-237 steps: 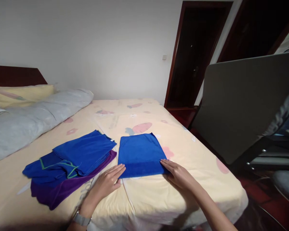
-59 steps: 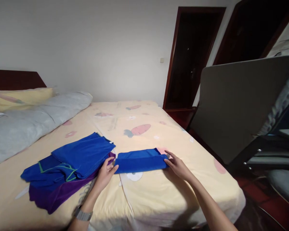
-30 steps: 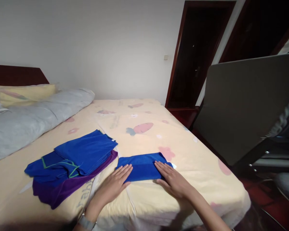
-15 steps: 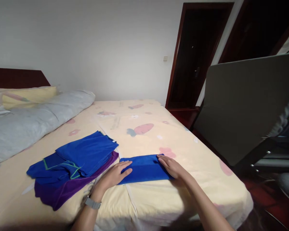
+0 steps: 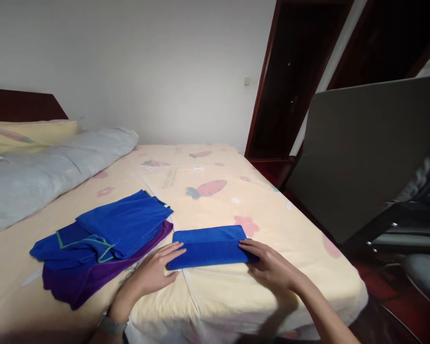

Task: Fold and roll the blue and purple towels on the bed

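No text can be read. What seems to be faint lettering [image 5: 168,177] on the far part of the bedsheet [image 5: 290,234] is too blurred to make out; the white tag [image 5: 167,206] on the left cloth pile [image 5: 120,222] is too small.

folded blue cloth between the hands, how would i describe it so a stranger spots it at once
On the bed, toward its near edge, find the loose blue and purple pile. Just right of it, between the left hand and the right hand, lies the blue cloth. Unlike the pile, it is one neat, flat strip.
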`<state>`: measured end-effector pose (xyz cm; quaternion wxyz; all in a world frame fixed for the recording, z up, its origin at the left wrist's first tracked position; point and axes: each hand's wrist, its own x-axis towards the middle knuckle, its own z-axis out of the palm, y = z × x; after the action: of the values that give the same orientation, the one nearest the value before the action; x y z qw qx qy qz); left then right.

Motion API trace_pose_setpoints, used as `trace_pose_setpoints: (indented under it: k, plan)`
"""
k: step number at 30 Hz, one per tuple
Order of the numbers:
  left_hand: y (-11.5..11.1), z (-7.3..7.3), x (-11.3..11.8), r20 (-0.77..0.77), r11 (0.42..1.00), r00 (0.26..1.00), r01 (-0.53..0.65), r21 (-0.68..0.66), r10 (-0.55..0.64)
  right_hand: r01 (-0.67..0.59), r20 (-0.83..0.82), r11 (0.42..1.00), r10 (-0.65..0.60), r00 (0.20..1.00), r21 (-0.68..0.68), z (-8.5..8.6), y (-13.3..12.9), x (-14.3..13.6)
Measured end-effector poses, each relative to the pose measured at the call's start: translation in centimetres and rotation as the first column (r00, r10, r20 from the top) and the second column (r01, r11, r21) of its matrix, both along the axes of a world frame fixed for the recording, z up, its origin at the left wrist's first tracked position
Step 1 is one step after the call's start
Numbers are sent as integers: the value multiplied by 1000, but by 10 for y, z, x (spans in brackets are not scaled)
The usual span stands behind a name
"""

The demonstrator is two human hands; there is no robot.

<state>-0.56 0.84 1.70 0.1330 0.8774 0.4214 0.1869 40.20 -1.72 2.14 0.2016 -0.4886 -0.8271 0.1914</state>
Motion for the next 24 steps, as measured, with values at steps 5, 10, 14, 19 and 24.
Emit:
trace_pose_setpoints:
  k: [5, 10, 14, 19, 24]
  plan:
    - [9, -2, 0, 88, 992, 992, -79, -99, 88, 62, -114, 998, -63, 991, -9, -7, 14, -1]
    - [27, 6, 1, 182, 972, 968, -140, -191, 175, 139, -329, 977, -187, 926, -163, 0, 35, -5]
    - [48, 1, 6, 296, 918, 878, -311, -247, 377, 254, -454, 947, -318, 833, -196, -3, 60, -11]
    - [70, -12, 13, 348, 863, 792, -429, -268, 502, 438, -400, 842, -537, 743, -315, -16, 87, -14]
    - [77, -18, 21, 359, 833, 756, -447, -327, 547, 444, -399, 805, -585, 706, -394, -26, 98, -15]
